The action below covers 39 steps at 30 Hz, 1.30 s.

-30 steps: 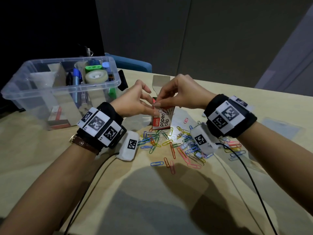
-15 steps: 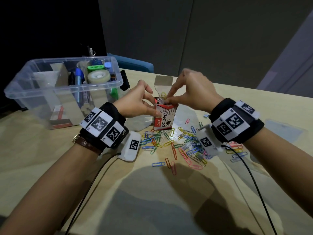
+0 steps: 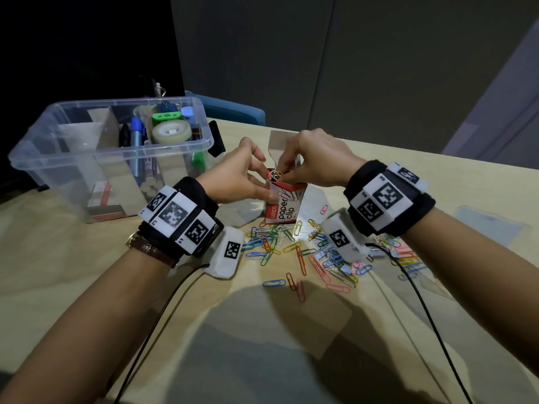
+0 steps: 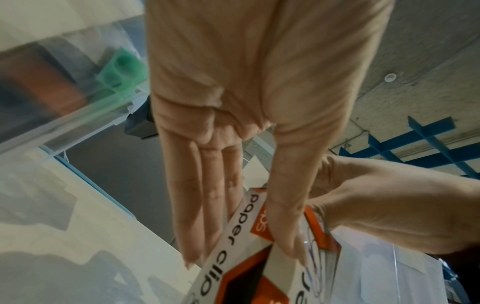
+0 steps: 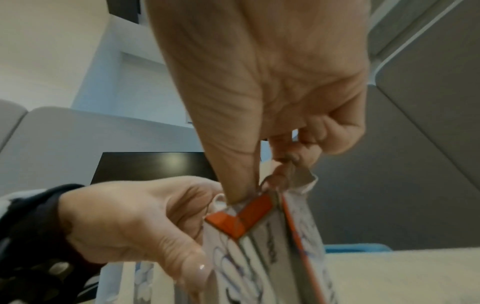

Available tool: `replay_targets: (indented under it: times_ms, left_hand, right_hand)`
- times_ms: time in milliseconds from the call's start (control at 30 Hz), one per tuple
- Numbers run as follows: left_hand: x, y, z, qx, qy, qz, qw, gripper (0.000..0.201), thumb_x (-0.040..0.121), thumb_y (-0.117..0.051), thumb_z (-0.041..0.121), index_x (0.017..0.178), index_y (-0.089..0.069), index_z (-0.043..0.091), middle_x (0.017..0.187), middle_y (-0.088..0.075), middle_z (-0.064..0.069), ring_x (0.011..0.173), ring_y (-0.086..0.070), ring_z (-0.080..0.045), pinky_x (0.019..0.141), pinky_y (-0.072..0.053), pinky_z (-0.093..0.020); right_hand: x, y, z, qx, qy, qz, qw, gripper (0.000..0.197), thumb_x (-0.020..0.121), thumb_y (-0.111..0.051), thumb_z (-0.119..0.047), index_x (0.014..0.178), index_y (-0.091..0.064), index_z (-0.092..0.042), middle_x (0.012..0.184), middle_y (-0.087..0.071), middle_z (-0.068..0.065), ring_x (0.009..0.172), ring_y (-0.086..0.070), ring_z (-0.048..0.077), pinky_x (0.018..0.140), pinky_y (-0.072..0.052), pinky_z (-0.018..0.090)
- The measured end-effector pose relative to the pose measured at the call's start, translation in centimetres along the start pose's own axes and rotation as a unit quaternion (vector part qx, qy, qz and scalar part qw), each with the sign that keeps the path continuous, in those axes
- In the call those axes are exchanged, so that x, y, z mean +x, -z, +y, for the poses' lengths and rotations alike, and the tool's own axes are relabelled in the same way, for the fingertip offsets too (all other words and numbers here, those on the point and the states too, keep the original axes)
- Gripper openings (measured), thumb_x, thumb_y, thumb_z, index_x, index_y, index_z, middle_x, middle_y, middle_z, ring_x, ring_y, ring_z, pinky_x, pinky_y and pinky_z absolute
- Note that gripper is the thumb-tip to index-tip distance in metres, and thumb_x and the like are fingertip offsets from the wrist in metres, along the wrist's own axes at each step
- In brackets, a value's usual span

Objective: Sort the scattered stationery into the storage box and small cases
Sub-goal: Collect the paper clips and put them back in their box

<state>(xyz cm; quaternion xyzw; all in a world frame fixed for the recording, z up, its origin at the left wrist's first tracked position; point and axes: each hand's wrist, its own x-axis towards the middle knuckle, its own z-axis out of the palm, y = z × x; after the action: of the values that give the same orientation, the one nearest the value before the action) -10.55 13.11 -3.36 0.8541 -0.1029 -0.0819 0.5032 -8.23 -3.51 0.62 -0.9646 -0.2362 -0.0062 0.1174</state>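
A small red-and-white paper clip box (image 3: 284, 207) stands on the wooden table, its top flap open. My left hand (image 3: 262, 191) grips it from the left, thumb on the printed front (image 4: 291, 242) and fingers along the side. My right hand (image 3: 282, 177) hovers over the opening and pinches a few paper clips (image 3: 274, 174) at the box mouth; the right wrist view shows this pinch (image 5: 272, 181) just above the box (image 5: 259, 242). Several coloured paper clips (image 3: 306, 249) lie scattered in front of the box. The clear storage box (image 3: 43, 158) stands at the left.
The storage box holds markers, a tape roll (image 3: 170, 132) and a green item. A black object (image 3: 217, 138) lies behind it. A flat clear case (image 3: 490, 225) sits on the table at the right. Black cables (image 3: 423, 310) trail from both wrists. A blue chair (image 3: 239, 110) stands beyond the table.
My right hand has gone from the box's top edge to above the opening, now pinching clips at its mouth. The left hand has kept hold of the box, which now stands more upright.
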Motion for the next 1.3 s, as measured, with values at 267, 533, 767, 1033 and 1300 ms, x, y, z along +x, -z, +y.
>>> replay_targets:
  times_ms: [267,533,767,1033,1300]
  left_hand:
    - [0.0,0.0,0.0,0.012,-0.014,-0.002,1.000,0.065,0.069,-0.083,0.008,0.111,-0.033,0.012,0.098,-0.061,0.000,0.086,-0.069,-0.017,0.078,-0.059,-0.034]
    - [0.0,0.1,0.0,0.030,-0.016,-0.001,0.999,0.066,0.070,-0.084,0.011,0.112,-0.033,0.015,0.102,-0.061,-0.003,0.088,-0.070,-0.021,0.079,-0.059,-0.036]
    - [0.1,0.4,0.2,-0.010,-0.053,0.070,0.996,0.058,0.075,-0.077,-0.003,0.107,-0.031,0.014,0.107,-0.058,-0.009,0.091,-0.069,-0.031,0.076,-0.060,-0.043]
    - [-0.1,-0.7,0.9,-0.046,-0.047,0.076,0.995,0.057,0.077,-0.075,0.000,0.111,-0.031,0.016,0.102,-0.055,0.004,0.089,-0.068,-0.017,0.074,-0.058,-0.032]
    - [0.1,-1.4,0.8,-0.046,-0.052,0.070,0.995,0.059,0.076,-0.075,-0.001,0.111,-0.031,0.016,0.102,-0.056,0.002,0.082,-0.069,-0.012,0.062,-0.059,-0.022]
  right_hand:
    - [-0.1,1.2,-1.1,-0.151,0.046,-0.041,0.987,0.010,0.083,-0.074,-0.032,0.093,-0.073,-0.031,0.089,-0.055,-0.011,0.085,-0.053,0.013,0.061,-0.034,0.025]
    - [0.7,1.5,-0.9,-0.068,0.013,-0.044,0.997,0.004,0.082,-0.076,-0.026,0.085,-0.074,-0.027,0.071,-0.055,-0.018,0.070,-0.052,0.006,0.056,-0.040,0.021]
    - [-0.9,3.3,1.1,0.035,0.054,0.026,0.998,0.008,0.083,-0.075,-0.030,0.088,-0.076,-0.024,0.077,-0.067,-0.012,0.064,-0.058,-0.004,0.058,-0.043,0.005]
    - [-4.7,0.8,5.8,-0.034,-0.144,-0.288,0.946,0.039,0.063,-0.088,-0.042,0.081,-0.073,-0.011,0.069,-0.074,0.001,0.058,-0.065,0.011,0.051,-0.049,0.019]
    - [-5.0,0.4,5.0,0.145,-0.157,-0.272,0.938,0.019,0.077,-0.081,-0.012,0.089,-0.071,-0.001,0.076,-0.074,0.012,0.060,-0.068,0.011,0.054,-0.054,0.019]
